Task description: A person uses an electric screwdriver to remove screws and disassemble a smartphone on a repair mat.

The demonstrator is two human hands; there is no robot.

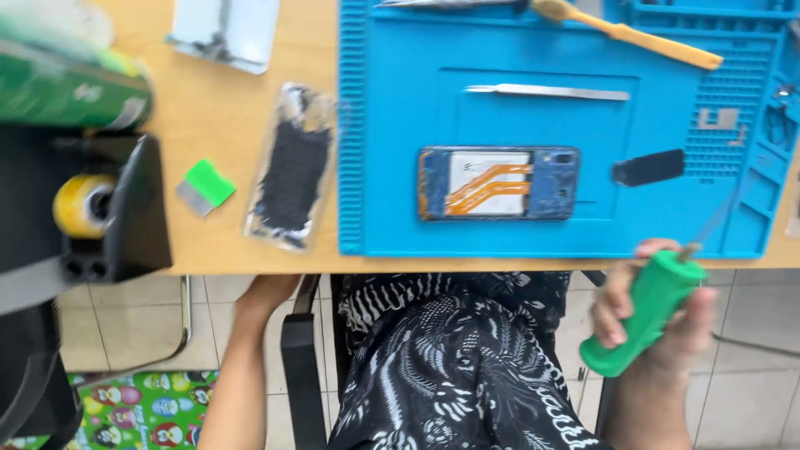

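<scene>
My right hand [658, 321] grips a green-handled screwdriver [646, 312] just below the table's front edge, its thin shaft pointing up over the blue work mat [392, 167]. An opened phone [498, 183] with orange flex cables lies face down in the middle of the mat. My left hand [265, 293] is under the table edge, mostly hidden, so its fingers cannot be read.
Metal tweezers [546, 92], a small black part [648, 167] and a yellow-handled brush [625, 33] lie on the mat. Left of it: a removed phone back panel [293, 167], a green scraper [204, 185], a black tape dispenser [100, 208], a green can [67, 87].
</scene>
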